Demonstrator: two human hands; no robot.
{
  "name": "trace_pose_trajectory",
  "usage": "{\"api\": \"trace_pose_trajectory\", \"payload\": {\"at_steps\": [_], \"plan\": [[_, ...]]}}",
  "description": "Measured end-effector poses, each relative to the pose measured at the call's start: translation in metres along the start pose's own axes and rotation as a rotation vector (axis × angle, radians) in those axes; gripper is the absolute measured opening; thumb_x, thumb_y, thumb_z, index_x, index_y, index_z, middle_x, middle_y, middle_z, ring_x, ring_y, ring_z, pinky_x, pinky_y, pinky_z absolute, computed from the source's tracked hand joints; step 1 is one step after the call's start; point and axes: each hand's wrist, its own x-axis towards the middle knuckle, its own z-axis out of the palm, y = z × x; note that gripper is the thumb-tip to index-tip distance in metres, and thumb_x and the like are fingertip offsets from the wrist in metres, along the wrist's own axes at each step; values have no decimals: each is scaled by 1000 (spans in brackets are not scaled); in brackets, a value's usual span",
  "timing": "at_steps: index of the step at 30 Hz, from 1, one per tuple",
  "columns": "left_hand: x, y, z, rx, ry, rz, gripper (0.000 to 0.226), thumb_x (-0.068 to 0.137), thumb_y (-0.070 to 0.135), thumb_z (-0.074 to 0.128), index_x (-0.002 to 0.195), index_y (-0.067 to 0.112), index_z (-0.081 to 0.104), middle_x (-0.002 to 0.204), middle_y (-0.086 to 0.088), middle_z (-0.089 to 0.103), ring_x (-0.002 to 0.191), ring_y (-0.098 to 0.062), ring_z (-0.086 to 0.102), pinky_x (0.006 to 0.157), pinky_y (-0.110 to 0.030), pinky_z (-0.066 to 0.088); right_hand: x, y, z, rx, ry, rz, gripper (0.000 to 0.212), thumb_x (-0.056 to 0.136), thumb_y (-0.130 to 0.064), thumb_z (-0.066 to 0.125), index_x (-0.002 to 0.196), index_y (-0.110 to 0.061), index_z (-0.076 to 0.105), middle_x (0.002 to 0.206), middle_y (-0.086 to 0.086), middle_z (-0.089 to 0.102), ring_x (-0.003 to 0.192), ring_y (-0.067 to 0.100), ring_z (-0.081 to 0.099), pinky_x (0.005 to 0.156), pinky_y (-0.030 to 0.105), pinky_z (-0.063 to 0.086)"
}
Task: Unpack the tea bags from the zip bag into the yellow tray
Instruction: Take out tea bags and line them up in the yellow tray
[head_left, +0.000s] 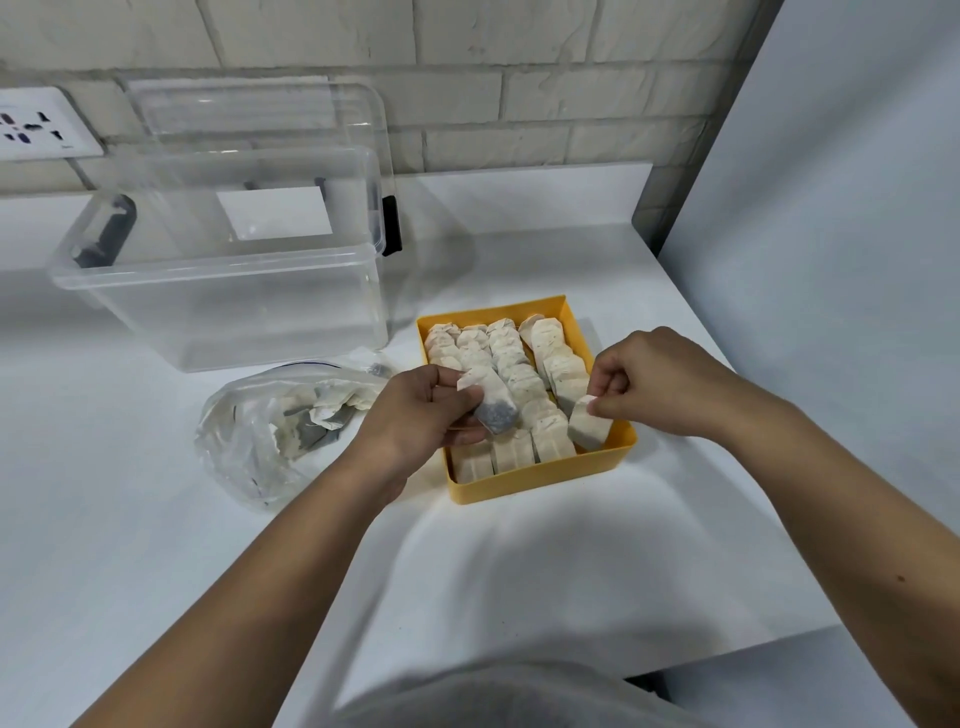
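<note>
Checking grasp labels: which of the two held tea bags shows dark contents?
The tea bag in the left hand: its lower end is dark grey; the right hand holds a pale tea bag.

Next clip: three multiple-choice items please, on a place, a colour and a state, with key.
1. The zip bag lies: A) left of the tray B) in the clear box C) right of the tray
2. The tray is: A) blue B) yellow C) red
3. The right hand is: A) open, empty B) pinching a tea bag C) gripping a lid
Key: 1 A, it lies to the tray's left; 2 B, yellow walls show; 3 B, it pinches the bag's edge.
</note>
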Motion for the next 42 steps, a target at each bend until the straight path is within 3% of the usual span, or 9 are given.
{"api": "trace_pose_trajectory", "payload": {"at_steps": [7,10,15,21,25,30,32,36,42], "plan": [[-2,1,1,53,-11,1,7,93,9,66,88,7,61,92,-21,71,64,-17,72,59,-19,57,20,1,17,-237,38,-51,14,86,-33,69,96,-23,72,95,-4,70,87,18,62,73,27,42],[-1,-1,0,87,-7,5,6,92,12,68,89,9,64,83,-12,73,65,-17,72,64,-21,60,31,2,24,-459,131,-115,18,92,-35,60,104,-25,70,101,-2,69,96,19,61,84,33,38],[2,-2,0,106,2,8,11,89,16,73,91,8,66,68,-1,70,64,-18,72,71,-26,62,40,4,29,-597,188,-153,19,94,-33,56,107,-29,69,103,-5,66,102,18,55,86,35,33],[1,3,7,109,-10,21,9,83,14,78,84,11,70,79,-9,66,69,-20,69,68,-25,61,23,-2,17,-334,218,-127,37,84,-44,67,119,-32,62,119,-5,58,109,17,54,94,37,34],[10,29,29,231,-82,146,6,84,13,78,83,17,73,77,-1,73,73,-18,72,71,-28,62,-1,-21,-21,123,151,-130,38,73,-44,79,108,-35,67,99,-14,59,84,8,56,75,26,44],[21,37,46,477,-49,319,4,84,23,78,87,21,77,69,6,69,78,-23,73,81,-45,60,-12,-25,-36,2,61,-113,26,75,-44,76,98,-36,68,84,-20,64,82,5,57,69,29,48],[21,33,47,496,-41,348,5,84,25,78,88,21,77,71,6,71,77,-18,72,81,-45,60,-14,-22,-38,16,23,-89,29,72,-52,76,96,-38,68,82,-20,66,80,3,58,69,29,50],[18,28,46,417,-84,346,8,87,23,75,92,18,77,79,-2,75,78,-23,74,78,-42,62,-9,-18,-26,1,228,-129,30,78,-60,62,87,-33,72,78,-16,65,74,6,57,63,27,45],[13,23,21,344,-20,293,5,87,16,75,86,20,77,86,0,77,82,-22,74,80,-35,61,-9,2,-17,-10,283,-108,12,86,-41,68,85,-29,71,98,-11,55,87,9,53,70,28,39]]}}
